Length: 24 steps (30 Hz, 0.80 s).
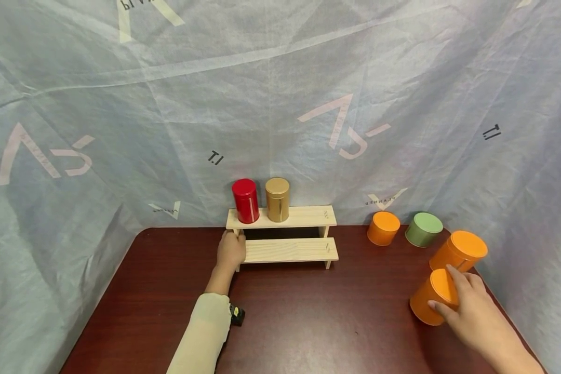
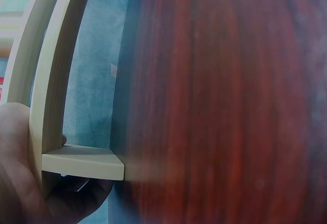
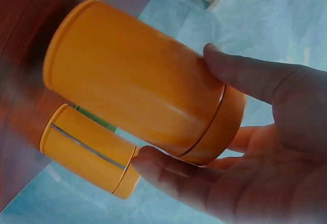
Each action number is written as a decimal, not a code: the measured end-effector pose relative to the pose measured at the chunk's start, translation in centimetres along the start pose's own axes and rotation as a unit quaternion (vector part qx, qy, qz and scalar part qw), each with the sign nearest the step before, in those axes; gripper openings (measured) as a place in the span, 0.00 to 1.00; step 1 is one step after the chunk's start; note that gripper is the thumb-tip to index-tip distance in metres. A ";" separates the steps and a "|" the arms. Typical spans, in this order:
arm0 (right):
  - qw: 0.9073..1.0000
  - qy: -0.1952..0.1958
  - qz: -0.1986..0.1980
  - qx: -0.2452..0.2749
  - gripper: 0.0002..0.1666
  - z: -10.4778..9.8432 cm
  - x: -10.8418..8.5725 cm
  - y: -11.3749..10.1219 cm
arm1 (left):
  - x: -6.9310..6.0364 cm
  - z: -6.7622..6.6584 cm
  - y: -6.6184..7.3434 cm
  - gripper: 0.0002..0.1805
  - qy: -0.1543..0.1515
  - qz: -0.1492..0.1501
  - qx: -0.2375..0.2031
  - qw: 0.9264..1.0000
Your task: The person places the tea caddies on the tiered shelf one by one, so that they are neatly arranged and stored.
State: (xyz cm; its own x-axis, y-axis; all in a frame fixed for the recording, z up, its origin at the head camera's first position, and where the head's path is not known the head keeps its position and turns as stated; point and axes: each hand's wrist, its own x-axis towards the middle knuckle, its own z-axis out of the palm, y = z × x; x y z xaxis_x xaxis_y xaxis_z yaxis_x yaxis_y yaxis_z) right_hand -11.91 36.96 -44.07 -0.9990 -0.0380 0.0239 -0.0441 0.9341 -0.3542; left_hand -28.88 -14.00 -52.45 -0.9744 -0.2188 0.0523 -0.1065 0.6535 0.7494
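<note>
At the right, my right hand [image 1: 474, 306] holds a tall orange tin [image 1: 423, 301] near its lid. In the right wrist view the thumb lies along one side of that tin [image 3: 138, 76], the fingers around the other. Close behind stands a second tall orange tin [image 1: 463, 250], upright. My left hand [image 1: 231, 252] grips the left end of a two-step wooden rack [image 1: 287, 250]; the left wrist view has the thumb over one board [image 2: 47, 101] and fingers below the leg piece. On the upper step stand a red tin [image 1: 246, 201] and a gold tin [image 1: 278, 200].
A short orange tin [image 1: 383, 228] and a short green tin [image 1: 424, 229] stand at the back right of the dark wooden table [image 1: 308, 322]. Grey printed cloth [image 1: 243, 114] hangs behind and along both sides. A black device [image 1: 237, 315] is at the left wrist.
</note>
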 end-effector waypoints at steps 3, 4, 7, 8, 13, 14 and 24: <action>1.000 0.025 -0.009 0.014 0.59 0.1 -0.1 -0.3 | 0.0 0.0 0.1 0.20 -0.001 -0.001 -0.004 1.000; 0.999 0.034 -0.012 0.019 0.59 0.2 -0.1 -0.4 | 0.0 0.0 0.1 0.21 -0.002 -0.001 -0.003 1.000; 0.997 0.062 -0.023 0.036 0.58 0.4 -0.1 -0.6 | 0.0 0.0 0.1 0.22 -0.002 -0.002 -0.001 1.000; 0.996 0.071 -0.027 0.041 0.57 0.5 -0.1 -0.7 | 0.0 0.0 0.1 0.22 -0.003 -0.002 0.001 1.000; 0.991 0.104 -0.044 0.072 0.56 0.7 0.0 -1.1 | 0.1 0.1 0.0 0.22 -0.001 0.000 0.005 1.000; 0.989 0.111 -0.049 0.080 0.56 0.7 0.1 -1.2 | 0.2 0.1 -0.1 0.21 0.000 0.000 0.004 1.000; 0.980 0.141 -0.033 0.137 0.59 0.3 0.2 -2.5 | 0.1 0.2 -0.2 0.22 -0.004 -0.003 0.006 1.000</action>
State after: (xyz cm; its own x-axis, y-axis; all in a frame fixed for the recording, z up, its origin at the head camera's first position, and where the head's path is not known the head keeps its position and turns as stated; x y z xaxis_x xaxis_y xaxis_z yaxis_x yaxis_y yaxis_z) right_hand -12.00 34.45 -43.49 -0.9536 0.0413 0.2983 -0.1470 0.8007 -0.5807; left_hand -29.02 -14.01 -52.73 -0.9751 -0.2175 0.0434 -0.1143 0.6604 0.7422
